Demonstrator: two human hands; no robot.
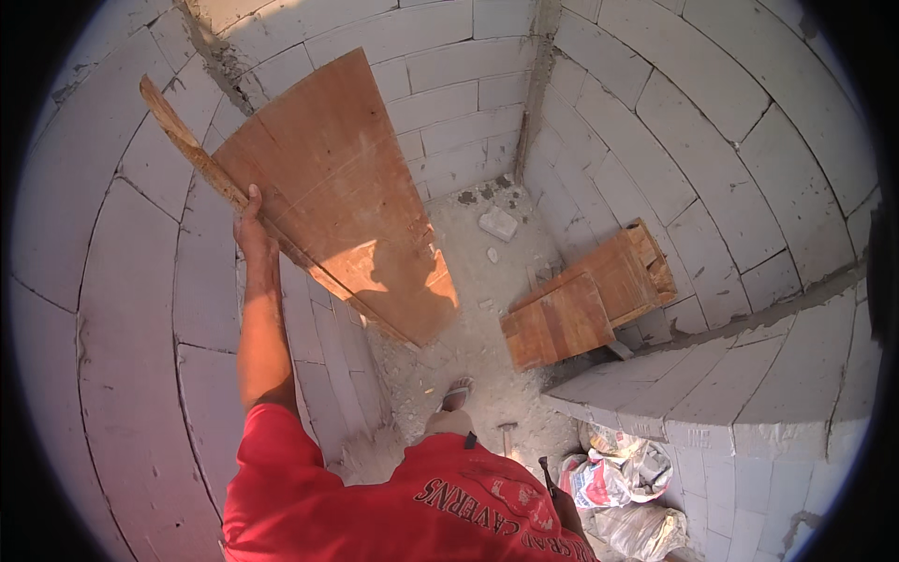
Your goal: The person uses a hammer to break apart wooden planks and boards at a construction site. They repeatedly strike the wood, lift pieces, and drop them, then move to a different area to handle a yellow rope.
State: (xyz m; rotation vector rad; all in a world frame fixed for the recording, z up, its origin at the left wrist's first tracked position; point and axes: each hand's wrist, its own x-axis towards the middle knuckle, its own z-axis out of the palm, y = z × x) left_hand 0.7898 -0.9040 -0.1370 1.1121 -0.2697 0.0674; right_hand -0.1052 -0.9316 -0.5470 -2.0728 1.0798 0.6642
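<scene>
My left hand (pixel 253 229) is closed round the wooden batten along the left edge of a large plywood panel (pixel 323 164), thumb uppermost. The reddish-brown panel stands tilted, its lower end near the floor, and a shadow falls across that part. At the lower right, my right hand (pixel 565 510) is mostly hidden by my red shirt. A dark, narrow tool (pixel 547 471) sticks up from it; its kind does not show clearly.
Pale block walls (pixel 655 103) enclose the narrow space. Wooden boards (pixel 585 300) lean at the right beside a low block wall (pixel 730 384). Broken block (pixel 498 223) and rubble lie on the dusty floor. A hammer (pixel 507 434) lies near my foot; filled sacks (pixel 623 478) sit lower right.
</scene>
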